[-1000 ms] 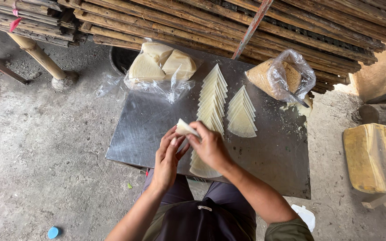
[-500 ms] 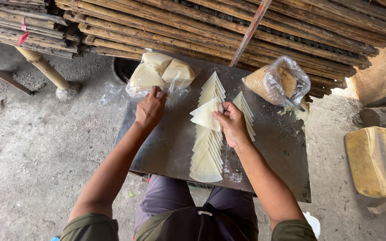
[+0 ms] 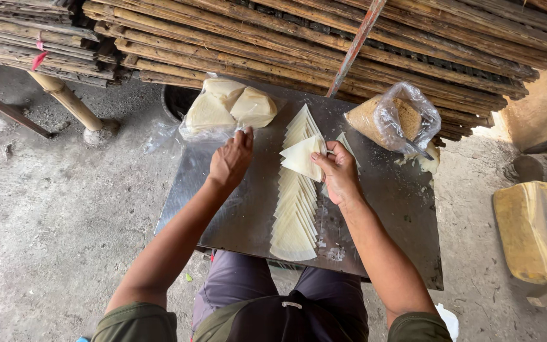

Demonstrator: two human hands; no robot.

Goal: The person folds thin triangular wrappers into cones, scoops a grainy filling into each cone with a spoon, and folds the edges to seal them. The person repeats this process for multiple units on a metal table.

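Observation:
A grey metal sheet [image 3: 400, 209] serves as a work surface in front of me. Down its middle runs a long row of overlapping pale folded triangles [image 3: 294, 215]. My right hand [image 3: 338, 172] holds one folded triangle [image 3: 303, 158] at the upper part of that row. My left hand [image 3: 230, 160] reaches toward a clear plastic bag of pale dough lumps [image 3: 229, 107] at the sheet's far left, fingertips at the plastic's edge. Whether it grips the plastic I cannot tell.
A clear bag of brownish filling [image 3: 392, 118] with a spoon sits at the sheet's far right. Stacked bamboo poles [image 3: 324, 38] lie beyond it. A yellow slab [image 3: 534, 231] rests on the concrete floor at right. A dark bucket [image 3: 175, 100] stands behind the sheet.
Both hands left the near edge of the sheet. My left hand went to the dough bag and my right carried a folded triangle up the row, which now reads as one long line.

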